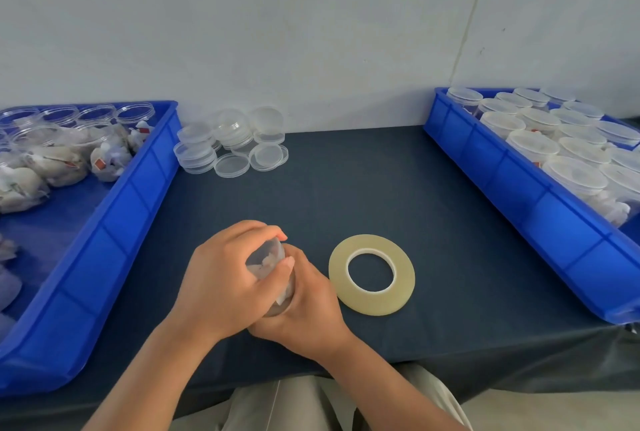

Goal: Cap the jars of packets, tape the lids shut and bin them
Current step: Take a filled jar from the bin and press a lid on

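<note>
both hands on it now: the small clear plastic jar of packets (267, 259) sits squeezed between my palms, low over the near middle of the dark cloth-covered table (381, 188). my left hand (221, 278) curls over the jar from the left, fingertips hooked across its far end. my right hand (310, 307) wraps it from the right and underneath, thumb laid against the clear wall. the jar is tipped, not upright. only a strip of it shows between my fingers, with pale packets inside. the lid end is buried under my hands, so i can't tell whether it's capped, and any tape on it is too clear to spot.

just right of my right hand, the flat yellowish roll of clear tape (371, 274) lies on the cloth, apart from my fingers. far back by the wall sits a heap of loose clear plastic lids (232, 146). the blue plastic bin on the left (114, 222) holds open jars and loose packets, cut off by the frame edge. the blue plastic bin on the right (519, 188) is packed with capped jars, also cut off.
</note>
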The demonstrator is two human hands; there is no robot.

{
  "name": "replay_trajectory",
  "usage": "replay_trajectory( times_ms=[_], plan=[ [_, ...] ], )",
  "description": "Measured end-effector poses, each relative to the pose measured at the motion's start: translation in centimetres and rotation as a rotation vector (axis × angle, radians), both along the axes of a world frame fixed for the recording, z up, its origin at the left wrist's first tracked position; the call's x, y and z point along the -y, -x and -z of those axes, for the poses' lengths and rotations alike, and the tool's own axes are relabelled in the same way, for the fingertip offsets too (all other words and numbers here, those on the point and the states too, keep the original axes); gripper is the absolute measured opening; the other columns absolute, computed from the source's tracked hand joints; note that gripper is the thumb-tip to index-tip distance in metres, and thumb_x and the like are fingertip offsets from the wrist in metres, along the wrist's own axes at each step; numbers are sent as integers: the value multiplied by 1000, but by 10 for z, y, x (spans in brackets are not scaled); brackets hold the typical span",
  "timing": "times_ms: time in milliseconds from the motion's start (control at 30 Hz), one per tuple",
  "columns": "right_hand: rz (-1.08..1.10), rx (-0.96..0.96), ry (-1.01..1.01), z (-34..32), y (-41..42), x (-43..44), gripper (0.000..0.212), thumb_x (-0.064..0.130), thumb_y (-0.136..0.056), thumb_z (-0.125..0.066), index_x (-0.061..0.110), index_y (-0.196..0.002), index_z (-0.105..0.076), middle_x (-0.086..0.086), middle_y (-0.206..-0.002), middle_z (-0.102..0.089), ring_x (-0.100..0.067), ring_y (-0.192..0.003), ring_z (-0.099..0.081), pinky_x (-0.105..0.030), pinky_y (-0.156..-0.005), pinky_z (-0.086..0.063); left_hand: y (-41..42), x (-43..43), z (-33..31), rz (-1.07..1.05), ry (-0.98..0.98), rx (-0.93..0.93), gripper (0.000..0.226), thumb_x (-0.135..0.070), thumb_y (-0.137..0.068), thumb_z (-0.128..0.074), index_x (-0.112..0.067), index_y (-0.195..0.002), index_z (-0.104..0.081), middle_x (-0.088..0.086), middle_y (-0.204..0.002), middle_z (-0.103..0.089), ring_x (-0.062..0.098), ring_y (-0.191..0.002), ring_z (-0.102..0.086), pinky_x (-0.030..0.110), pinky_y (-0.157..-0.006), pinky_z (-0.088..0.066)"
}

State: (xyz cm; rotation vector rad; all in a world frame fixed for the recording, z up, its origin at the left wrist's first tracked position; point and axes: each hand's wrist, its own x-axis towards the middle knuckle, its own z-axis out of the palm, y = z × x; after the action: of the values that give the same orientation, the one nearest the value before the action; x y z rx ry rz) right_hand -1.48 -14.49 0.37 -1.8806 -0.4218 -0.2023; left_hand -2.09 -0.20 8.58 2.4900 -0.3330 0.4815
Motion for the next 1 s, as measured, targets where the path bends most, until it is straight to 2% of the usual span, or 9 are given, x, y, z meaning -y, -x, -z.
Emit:
replay_trajectory(
  times_ms=[133, 300, 367, 533, 633, 733, 833, 933, 1000],
  plan=[
    [7, -31, -70, -1, -2, -3, 74, 38, -73, -94, 42, -132, -50, 16, -125, -65, -14, -114, -68, -39, -86, -62, 1, 13, -5, -32, -19, -4, 46, -60, -88, -59, -31, -121, -74, -22, -127, -67, 1, -117, -61, 22, -95, -51],
    [34, -5, -80, -2, 0, -4, 68, 51, -77, -87, 38, -135, -53, 15, -124, -68, -12, -114, -69, -30, -85, -59, 10, 35, 0, -324, -3, -98, 89, -86, -81, -49, -27, -147, -58, -12, -145, -61, 13, -133, -58, 35, -102, -50],
    [32, -35, -96, 1, 0, -2, 70, 51, -74, -88, 39, -133, -51, 16, -122, -69, -10, -112, -70, -30, -84, -60, 9, 39, -1, -301, 22, -55, 79, -78, -82, -55, -26, -140, -65, -12, -135, -66, 12, -124, -62, 29, -94, -47],
    [52, -76, -113, 0, 0, 2, 78, 49, -67, -95, 53, -128, -47, 27, -125, -63, 3, -113, -67, -10, -83, -52, 5, 36, -4, -230, 82, 2, 53, -54, -79, -68, -27, -122, -77, -14, -122, -73, 8, -112, -67, 22, -89, -45],
    [14, -104, -158, 1, -3, 2, 80, 43, -69, -97, 39, -134, -52, 15, -126, -67, -8, -115, -70, -25, -85, -60, 2, 32, -4, -169, 98, 17, 47, -52, -78, -70, -30, -118, -78, -17, -119, -74, 3, -110, -66, 15, -89, -44],
    [-26, -147, -184, -2, -2, 1, 84, 36, -71, -98, 38, -138, -49, 15, -130, -65, -10, -119, -69, -38, -92, -62, 0, 27, -5, -101, 75, 32, 48, -51, -78, -72, -29, -122, -75, -18, -119, -72, 1, -110, -63, 9, -89, -39],
    [-134, -177, -72, -10, 2, 2, 93, 45, -74, -94, 46, -147, -37, 23, -141, -57, -5, -130, -61, -29, -100, -57, 2, 13, -5, -91, 94, 30, 52, -51, -78, -71, -32, -126, -72, -19, -117, -71, 1, -108, -62, 13, -89, -45],
    [-125, -94, 249, -18, 0, 20, 104, 57, -79, -88, 35, -162, -28, 18, -161, -42, -5, -148, -41, -37, -116, -46, 1, -4, -5, -82, 89, 47, 57, -54, -78, -69, -32, -130, -68, -20, -118, -70, 0, -107, -62, 9, -89, -41],
    [-16, -59, 421, -25, -1, 43, 97, 65, -83, -80, 36, -160, -29, 18, -158, -47, -3, -138, -51, -33, -111, -48, 0, -8, -3, -76, 70, 53, 57, -50, -78, -73, -30, -131, -67, -19, -118, -69, 2, -108, -61, 12, -90, -41]
  ],
)
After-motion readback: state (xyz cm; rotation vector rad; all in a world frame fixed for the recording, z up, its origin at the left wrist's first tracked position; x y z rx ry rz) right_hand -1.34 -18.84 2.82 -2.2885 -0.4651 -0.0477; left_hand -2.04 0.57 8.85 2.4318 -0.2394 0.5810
